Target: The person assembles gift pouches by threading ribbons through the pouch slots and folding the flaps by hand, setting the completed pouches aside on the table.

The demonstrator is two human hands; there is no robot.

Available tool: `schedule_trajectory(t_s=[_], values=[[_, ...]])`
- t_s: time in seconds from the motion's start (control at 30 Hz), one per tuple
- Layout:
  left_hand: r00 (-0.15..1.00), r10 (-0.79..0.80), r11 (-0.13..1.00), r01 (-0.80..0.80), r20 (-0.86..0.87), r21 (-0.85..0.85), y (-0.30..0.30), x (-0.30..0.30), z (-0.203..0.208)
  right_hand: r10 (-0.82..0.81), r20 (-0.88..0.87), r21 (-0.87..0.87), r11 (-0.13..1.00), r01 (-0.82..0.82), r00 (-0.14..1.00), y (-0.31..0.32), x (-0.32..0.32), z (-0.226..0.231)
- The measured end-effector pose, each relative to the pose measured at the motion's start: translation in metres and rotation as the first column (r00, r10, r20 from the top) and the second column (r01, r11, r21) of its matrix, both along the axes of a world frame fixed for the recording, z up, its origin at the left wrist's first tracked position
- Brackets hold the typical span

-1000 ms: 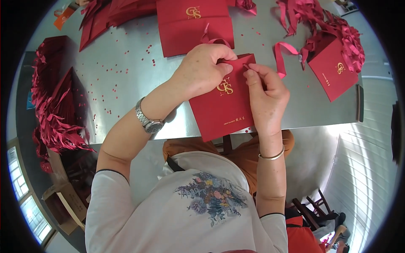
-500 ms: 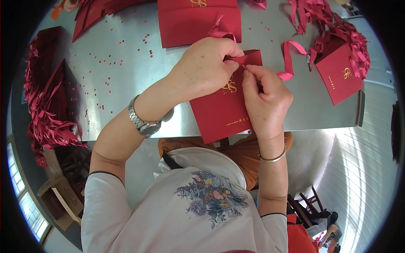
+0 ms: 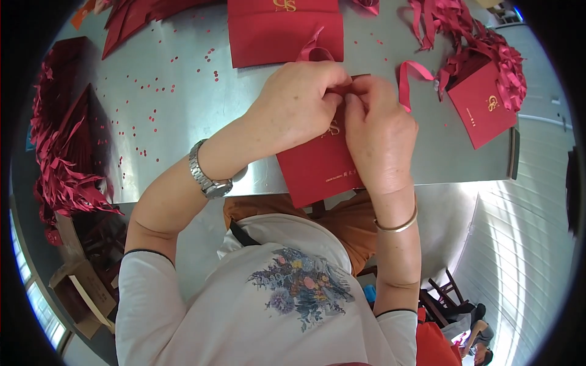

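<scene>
A red paper gift bag with gold print lies tilted across the table's near edge, its lower end overhanging. At its top edge my left hand and my right hand meet, fingers closed in a pinch. A pink-red ribbon leads off to the right from behind my right hand, and a ribbon loop stands up behind my left hand. Both hands appear to pinch this ribbon at the bag's top; the exact spot between the fingertips is hidden.
Larger red bags lie just beyond my hands. Ribboned bags are stacked at the left, and another ribboned bag lies at the right. Small red paper dots are scattered on the metal table. A cardboard box stands below left.
My right hand has moved up and left, closing in on my left hand, so their fingertips now meet. The ribbon on the right has shifted slightly with it.
</scene>
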State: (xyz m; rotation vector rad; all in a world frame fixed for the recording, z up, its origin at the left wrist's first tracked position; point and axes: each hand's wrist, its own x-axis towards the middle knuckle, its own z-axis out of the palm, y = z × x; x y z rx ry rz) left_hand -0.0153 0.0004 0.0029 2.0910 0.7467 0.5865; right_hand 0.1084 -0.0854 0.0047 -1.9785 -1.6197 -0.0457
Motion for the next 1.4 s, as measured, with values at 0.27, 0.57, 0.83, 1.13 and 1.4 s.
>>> schedule_trajectory(t_s=[0.27, 0.57, 0.83, 1.13, 1.4], values=[[0.993, -0.109, 0.980, 0.113, 0.034, -0.163, 0.010, -0.005, 0.012, 0.088, -0.240, 0.074, 0.995, -0.072, 0.967, -0.018, 0.012, -0.005], [0.908, -0.383, 0.909, 0.337, -0.170, -0.246, 0.031, 0.005, 0.024, 0.150, -0.222, 0.189, 0.976, -0.108, 0.963, -0.027, 0.009, -0.016], [0.937, -0.342, 0.923, 0.349, -0.071, 0.163, 0.023, -0.005, -0.001, 0.171, -0.133, 0.184, 0.972, -0.146, 0.976, -0.023, 0.003, -0.020], [0.932, 0.300, 0.783, -0.119, -0.203, 0.610, 0.041, -0.031, 0.018, 0.065, 0.232, 0.168, 0.980, -0.106, 0.970, -0.023, 0.007, -0.021], [0.938, 0.321, 0.714, -0.331, 0.133, 0.617, 0.033, -0.035, 0.028, 0.062, 0.185, 0.174, 0.980, -0.094, 0.981, -0.026, 0.004, -0.019]])
